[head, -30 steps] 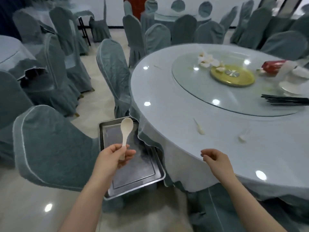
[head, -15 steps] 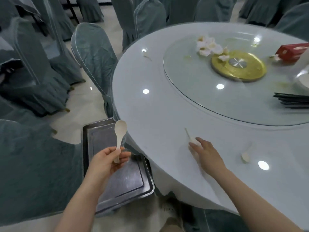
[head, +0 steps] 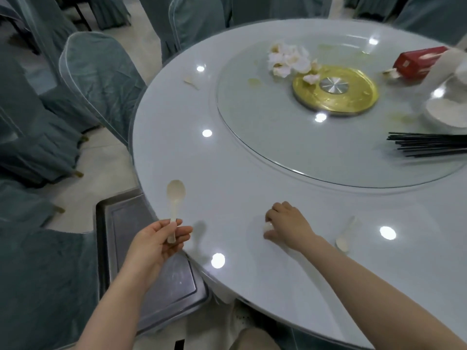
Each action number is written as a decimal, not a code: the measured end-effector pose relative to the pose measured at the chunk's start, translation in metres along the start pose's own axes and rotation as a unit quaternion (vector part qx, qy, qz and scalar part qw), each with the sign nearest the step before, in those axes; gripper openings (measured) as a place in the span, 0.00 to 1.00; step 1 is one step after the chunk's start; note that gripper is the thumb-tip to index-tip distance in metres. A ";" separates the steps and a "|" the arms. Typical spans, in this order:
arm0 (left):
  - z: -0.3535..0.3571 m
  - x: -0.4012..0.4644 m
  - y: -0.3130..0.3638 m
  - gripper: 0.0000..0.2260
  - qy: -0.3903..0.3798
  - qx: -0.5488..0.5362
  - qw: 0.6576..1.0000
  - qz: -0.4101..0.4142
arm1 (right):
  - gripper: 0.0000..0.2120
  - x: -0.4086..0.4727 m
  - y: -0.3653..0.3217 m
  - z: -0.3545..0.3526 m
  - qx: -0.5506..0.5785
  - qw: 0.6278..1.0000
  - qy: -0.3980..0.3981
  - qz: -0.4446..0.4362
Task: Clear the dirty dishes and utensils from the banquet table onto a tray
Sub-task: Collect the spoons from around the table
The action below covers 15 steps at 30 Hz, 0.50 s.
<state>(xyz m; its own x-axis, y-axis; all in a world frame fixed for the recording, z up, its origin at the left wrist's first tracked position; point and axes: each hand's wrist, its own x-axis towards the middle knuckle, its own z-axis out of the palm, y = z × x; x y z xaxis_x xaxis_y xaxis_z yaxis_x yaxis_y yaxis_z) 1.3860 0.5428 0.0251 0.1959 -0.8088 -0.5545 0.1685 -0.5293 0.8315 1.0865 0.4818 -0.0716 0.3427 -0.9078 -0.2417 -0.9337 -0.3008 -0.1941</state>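
My left hand [head: 154,245] holds a white spoon [head: 174,198] upright by its handle, over the table's near edge and beside the metal tray [head: 121,223], which lies on a chair seat at the lower left. On the white round table [head: 227,178], my right hand [head: 288,224] curls its fingers round a second white spoon [head: 267,227], mostly hidden under the hand. A third white spoon [head: 345,236] lies on the table to the right of that hand. Black chopsticks [head: 429,145] and a white bowl [head: 447,112] sit on the glass turntable [head: 290,147] at the right.
Crumpled white napkins [head: 288,60], a gold centre disc [head: 334,90] and a red box [head: 419,61] are on the turntable. A scrap [head: 192,83] lies on the table's far left. Grey covered chairs [head: 101,79] crowd the left and far sides.
The view moved closer over the table. My right hand reached forward from the table edge and closed over the second spoon. My left hand kept holding its spoon upright.
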 end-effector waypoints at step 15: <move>0.074 0.004 -0.012 0.06 -0.081 0.038 0.996 -0.012 | 0.25 -0.108 0.123 -0.017 0.079 0.980 0.056 0.175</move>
<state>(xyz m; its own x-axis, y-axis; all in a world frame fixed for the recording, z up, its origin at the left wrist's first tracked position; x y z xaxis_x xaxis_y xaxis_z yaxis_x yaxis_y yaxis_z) 1.3131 0.5269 0.0159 0.0342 -0.8232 -0.5667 0.0974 -0.5615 0.8217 0.9330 0.5377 -0.0534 -0.0179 -0.9762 -0.2159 -0.9616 0.0760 -0.2638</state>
